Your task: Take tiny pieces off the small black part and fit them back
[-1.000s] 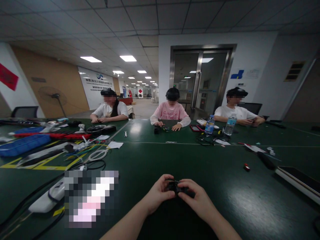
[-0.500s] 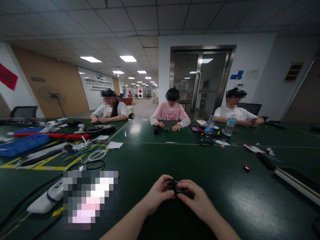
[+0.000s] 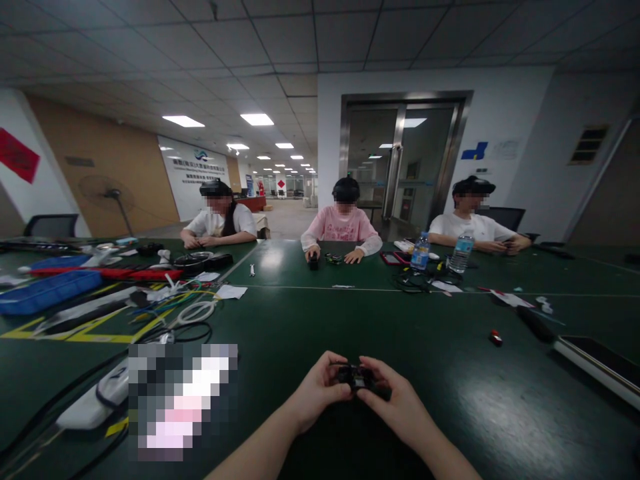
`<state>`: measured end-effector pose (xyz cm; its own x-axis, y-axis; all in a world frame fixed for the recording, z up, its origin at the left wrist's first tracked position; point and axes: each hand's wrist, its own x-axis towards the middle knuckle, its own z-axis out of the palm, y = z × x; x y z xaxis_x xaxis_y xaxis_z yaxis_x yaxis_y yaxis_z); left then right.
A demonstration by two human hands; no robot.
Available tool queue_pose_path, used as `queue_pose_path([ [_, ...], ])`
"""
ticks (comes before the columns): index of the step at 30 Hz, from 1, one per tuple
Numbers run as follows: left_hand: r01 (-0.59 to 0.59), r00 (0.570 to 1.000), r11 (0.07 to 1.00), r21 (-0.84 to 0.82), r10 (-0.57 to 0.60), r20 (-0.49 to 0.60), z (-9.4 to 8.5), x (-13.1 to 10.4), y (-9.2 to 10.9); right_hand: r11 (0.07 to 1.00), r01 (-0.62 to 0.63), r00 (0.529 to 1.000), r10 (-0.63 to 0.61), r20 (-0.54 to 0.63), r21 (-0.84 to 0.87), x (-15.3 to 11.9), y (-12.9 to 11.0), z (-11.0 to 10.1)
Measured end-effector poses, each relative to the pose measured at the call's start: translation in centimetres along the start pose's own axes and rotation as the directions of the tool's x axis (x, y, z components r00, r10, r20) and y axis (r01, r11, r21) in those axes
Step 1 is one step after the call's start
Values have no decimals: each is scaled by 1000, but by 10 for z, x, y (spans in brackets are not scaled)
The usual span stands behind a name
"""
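Note:
Between my two hands is a small black object [image 3: 359,378] with a lighter patch on its face; its exact kind is too dark and small to make out. My left hand [image 3: 324,383] grips its left end, thumb below and fingers above. On the other end, the thumb and fingers of my right hand [image 3: 390,388] close round it in the same way. The fingers cover both ends. Both hands are just above the green table [image 3: 280,327], near its front edge.
At left lie a white power strip [image 3: 93,403], cables [image 3: 195,310], a blue tray [image 3: 50,291] and a pixelated bright patch. A small red object [image 3: 495,338] and a white-edged flat device [image 3: 600,370] lie right. Water bottles [image 3: 421,252] stand farther back. Three people sit opposite.
The black object has turned a little between my fingers, showing its lighter patch. Across the table, the middle person's hand has moved onto a black item.

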<state>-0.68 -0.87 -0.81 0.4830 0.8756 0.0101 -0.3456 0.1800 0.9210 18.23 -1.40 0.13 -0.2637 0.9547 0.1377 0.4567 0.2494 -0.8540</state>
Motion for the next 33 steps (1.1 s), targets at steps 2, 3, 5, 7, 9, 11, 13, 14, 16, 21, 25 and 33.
queue_pose_path([
  [2, -2, 1000, 1000, -3, 2, -5, 0, 0, 0, 1000, 1, 1000, -1, 1, -15, 0, 0, 0],
  [3, -3, 1000, 1000, -2, 3, -8, 0, 0, 0, 1000, 8, 1000, -8, 4, -20, 0, 0, 0],
  [5, -1, 1000, 1000, 3, 1, -10, 0, 1, -1, 1000, 19, 1000, -19, 13, -24, 0, 1, 0],
  [7, -3, 1000, 1000, 0, 3, -5, -1, 1, -2, 1000, 10, 1000, -10, 12, -20, 0, 1, 0],
  [9, -8, 1000, 1000, -6, 8, 0, -2, 1, -3, 1000, -8, 1000, 8, 11, -15, 0, 2, 0],
  [11, -9, 1000, 1000, -10, 9, -2, -3, 1, -4, 1000, -21, 1000, 22, 15, -16, 0, 3, 0],
  [13, 0, 1000, 1000, -14, 0, -4, -4, 1, -5, 999, -26, 999, 26, 18, -23, 0, 3, -1],
  [14, 4, 1000, 1000, -15, -4, -2, -4, 2, -5, 999, -27, 999, 28, 19, -27, 0, 2, -1],
  [16, 8, 1000, 1000, -15, -8, 3, -4, 1, -5, 999, -26, 999, 27, 24, -32, 0, 0, -1],
  [21, 10, 1000, 1000, -9, -10, 8, -4, 1, -4, 1000, -4, 1000, 5, 23, -28, -2, -6, -2],
  [25, 2, 1000, 1000, 10, -2, 1, -5, 0, -4, 1000, 8, 1000, -7, 31, -20, -2, -9, -3],
  [33, -9, 1000, 1000, 14, 9, -13, -6, 0, -7, 1000, 2, 999, -1, 33, -26, -2, -5, -2],
])
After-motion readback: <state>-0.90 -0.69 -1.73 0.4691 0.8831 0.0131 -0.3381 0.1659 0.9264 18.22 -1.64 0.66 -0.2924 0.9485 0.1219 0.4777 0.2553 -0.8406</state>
